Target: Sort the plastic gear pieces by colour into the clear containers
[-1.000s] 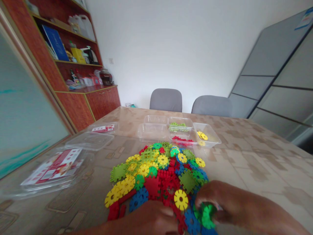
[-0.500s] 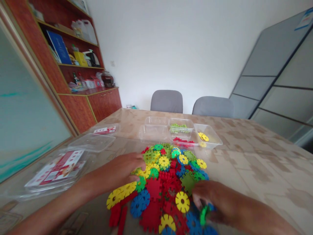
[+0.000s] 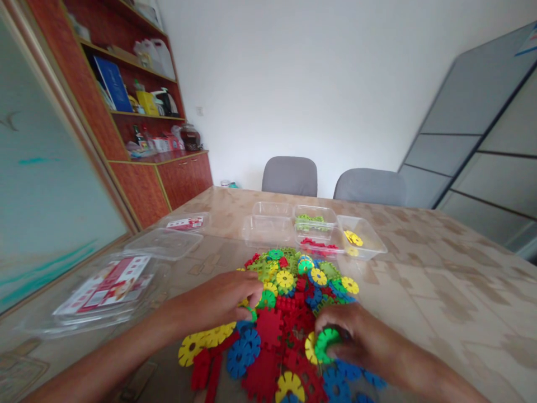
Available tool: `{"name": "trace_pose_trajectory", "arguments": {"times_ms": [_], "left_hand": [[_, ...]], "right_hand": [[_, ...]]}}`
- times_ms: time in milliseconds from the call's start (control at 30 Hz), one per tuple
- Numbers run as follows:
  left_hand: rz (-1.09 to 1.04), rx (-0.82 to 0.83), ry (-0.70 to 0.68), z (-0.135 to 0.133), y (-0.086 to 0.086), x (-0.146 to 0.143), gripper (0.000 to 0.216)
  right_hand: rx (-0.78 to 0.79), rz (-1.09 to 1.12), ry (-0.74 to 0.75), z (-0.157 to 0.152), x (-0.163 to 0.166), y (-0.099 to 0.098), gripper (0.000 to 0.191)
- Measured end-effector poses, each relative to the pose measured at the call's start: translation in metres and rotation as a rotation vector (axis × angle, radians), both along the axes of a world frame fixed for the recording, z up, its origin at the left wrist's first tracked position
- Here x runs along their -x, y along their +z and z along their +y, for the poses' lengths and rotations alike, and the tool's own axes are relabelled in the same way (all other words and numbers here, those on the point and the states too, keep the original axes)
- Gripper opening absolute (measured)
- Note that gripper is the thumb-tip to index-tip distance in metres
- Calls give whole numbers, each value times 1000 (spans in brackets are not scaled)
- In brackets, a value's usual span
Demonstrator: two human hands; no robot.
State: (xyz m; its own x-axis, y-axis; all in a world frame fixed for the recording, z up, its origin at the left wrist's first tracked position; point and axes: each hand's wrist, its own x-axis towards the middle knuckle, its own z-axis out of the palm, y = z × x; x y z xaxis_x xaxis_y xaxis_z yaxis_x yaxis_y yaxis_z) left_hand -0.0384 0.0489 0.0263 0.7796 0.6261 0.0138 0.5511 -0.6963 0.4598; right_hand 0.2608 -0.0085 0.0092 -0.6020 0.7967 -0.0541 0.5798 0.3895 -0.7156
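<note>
Probably light, stiff and best rim-held, the green disc (image 3: 322, 346) at five o'clock is pinched by the right grip (image 3: 356, 331); left grip (image 3: 229, 294) unclear.

Table (image 3: 440, 274): pieces (image 3: 268, 326), 5 tubs (image 3: 371, 242), lids (image 3: 165, 244)

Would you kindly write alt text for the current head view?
Over a pile of colourful plastic pieces, a person's right hand has a green disc in its grip; the left hand is there too. Behind stand clear containers, some holding similar pieces; clear lids lie at left.
</note>
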Motion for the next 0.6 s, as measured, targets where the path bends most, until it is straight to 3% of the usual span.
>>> {"name": "trace_pose_trajectory", "arguments": {"times_ms": [167, 333, 600], "left_hand": [[-110, 55, 130, 9, -15, -12, 11], [-116, 74, 114, 17, -29, -13, 21], [-87, 184, 64, 20, -20, -8, 37]], "right_hand": [[-33, -1, 18, 2, 0, -8, 31], [-40, -24, 2, 2, 0, -9, 34], [-43, 21, 8, 0, -1, -10, 36]]}}
